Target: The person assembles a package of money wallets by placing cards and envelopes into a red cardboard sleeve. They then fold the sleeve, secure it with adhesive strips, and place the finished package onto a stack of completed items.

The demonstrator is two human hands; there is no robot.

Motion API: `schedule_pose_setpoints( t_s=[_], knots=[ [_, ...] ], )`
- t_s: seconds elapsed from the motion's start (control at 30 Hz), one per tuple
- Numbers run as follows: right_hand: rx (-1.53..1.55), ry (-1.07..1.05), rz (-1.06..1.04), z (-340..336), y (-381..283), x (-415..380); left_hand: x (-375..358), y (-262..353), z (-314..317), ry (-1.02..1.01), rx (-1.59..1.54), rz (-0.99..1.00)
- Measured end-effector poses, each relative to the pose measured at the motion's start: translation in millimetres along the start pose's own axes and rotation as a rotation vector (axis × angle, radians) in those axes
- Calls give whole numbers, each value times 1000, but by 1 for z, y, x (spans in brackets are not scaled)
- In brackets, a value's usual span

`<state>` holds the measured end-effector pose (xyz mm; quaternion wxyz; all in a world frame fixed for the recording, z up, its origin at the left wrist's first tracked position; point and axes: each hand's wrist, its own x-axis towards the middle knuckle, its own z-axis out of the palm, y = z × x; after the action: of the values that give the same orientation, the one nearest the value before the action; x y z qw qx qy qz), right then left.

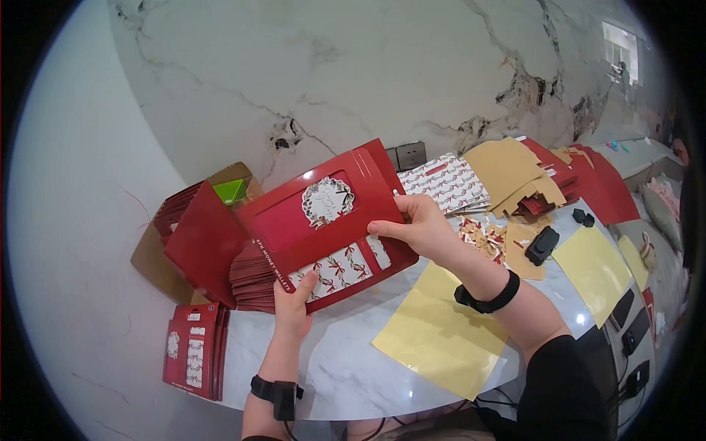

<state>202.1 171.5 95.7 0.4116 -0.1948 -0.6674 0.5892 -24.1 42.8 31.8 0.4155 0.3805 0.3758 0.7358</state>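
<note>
A large red printed package, lettered "4PK MONEY WALLETS", is held tilted above the table. It shows a round wreath label and white floral panels. My left hand grips its lower left corner, thumb on the front face. At the right edge, my right hand pinches it with the thumb in front; the other fingers are partly hidden behind. Behind the package stand a cardboard box with red packages and a stack of red folded pieces.
Similar red packages stand at the table's left edge. Yellow sheets lie on the marble table. Patterned white cards, brown sheets, paper scraps and a black device are on the right.
</note>
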Motion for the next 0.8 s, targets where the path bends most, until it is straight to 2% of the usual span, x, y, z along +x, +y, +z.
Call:
schedule_pose_setpoints(
  t_s=[0.17, 0.23, 0.27, 0.37, 0.4, 0.43, 0.47, 0.5, 0.53, 0.57, 0.6, 0.67, 0.7, 0.73, 0.8],
  knots=[
    [14, 53, -26, 5, 1, -1, 2, 0, -29, -68, 140, 10],
    [11, 41, -48, 0, -8, -2, 4, 11, -33, -263, -197, -91],
    [10, 20, -65, -3, -13, -1, 6, 18, -33, -267, -194, -94],
    [-86, -89, -122, -20, -22, 0, 12, 37, -27, -212, -265, -67],
    [-85, -84, -126, -25, -31, -4, 11, 41, -23, -102, -267, -11],
    [-293, -151, -196, -29, -45, -11, 13, 44, -21, 8, -270, 48],
    [-504, -218, -264, -31, -54, -16, 14, 44, -21, 2, -271, 48],
    [-687, -254, -403, -32, -58, -17, 15, 43, -22, -49, -40, 171],
    [-761, -275, -424, -28, -67, -23, 16, 43, -21, -98, 191, 295],
    [-833, -282, -522, -24, -66, -24, 12, 42, -17, -173, 282, 389],
    [-906, -289, -620, -19, -64, -25, 6, 42, -8, -175, 277, 392],
    [-998, -292, -654, -11, -67, -31, -6, 36, 9, -223, 482, 505],
    [-1022, -269, -716, -8, -67, -32, -9, 30, 14, -230, 409, 558],
    [-1045, -246, -780, -4, -67, -33, -11, 26, 16, -225, 408, 561],
    [-1083, -244, -763, 1, -66, -35, -14, 21, 16, -226, 513, 535]
  ],
)
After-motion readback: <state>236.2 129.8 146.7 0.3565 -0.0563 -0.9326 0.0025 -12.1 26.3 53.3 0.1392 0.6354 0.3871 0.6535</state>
